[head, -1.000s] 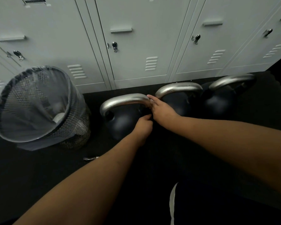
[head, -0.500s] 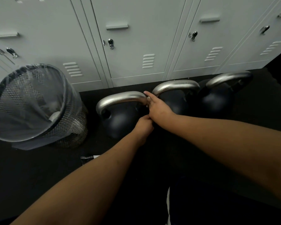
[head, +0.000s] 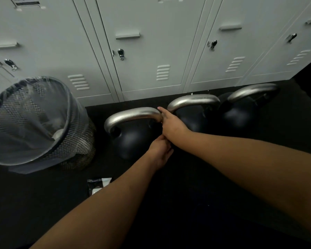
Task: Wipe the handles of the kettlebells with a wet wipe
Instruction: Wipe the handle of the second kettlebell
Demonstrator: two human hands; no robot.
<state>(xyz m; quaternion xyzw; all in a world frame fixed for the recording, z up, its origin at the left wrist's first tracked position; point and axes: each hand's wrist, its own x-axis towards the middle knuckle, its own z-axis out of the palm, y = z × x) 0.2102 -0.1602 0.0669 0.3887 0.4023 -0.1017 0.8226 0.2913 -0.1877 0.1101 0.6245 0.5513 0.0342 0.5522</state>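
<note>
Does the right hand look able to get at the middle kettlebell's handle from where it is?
Probably yes. The right hand grips the right end of the left kettlebell's handle, close beside the middle kettlebell's handle, with nothing between them.

Three black kettlebells [head: 133, 142] stand upright in a row, silver handles [head: 131, 114] uppermost

black floor [head: 43, 203] | three kettlebells [head: 133, 139]; mesh bin [head: 83, 141]; small packet [head: 97, 184]

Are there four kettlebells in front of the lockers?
No, three: left kettlebell, middle kettlebell, right kettlebell, in a row before the lockers.
</note>
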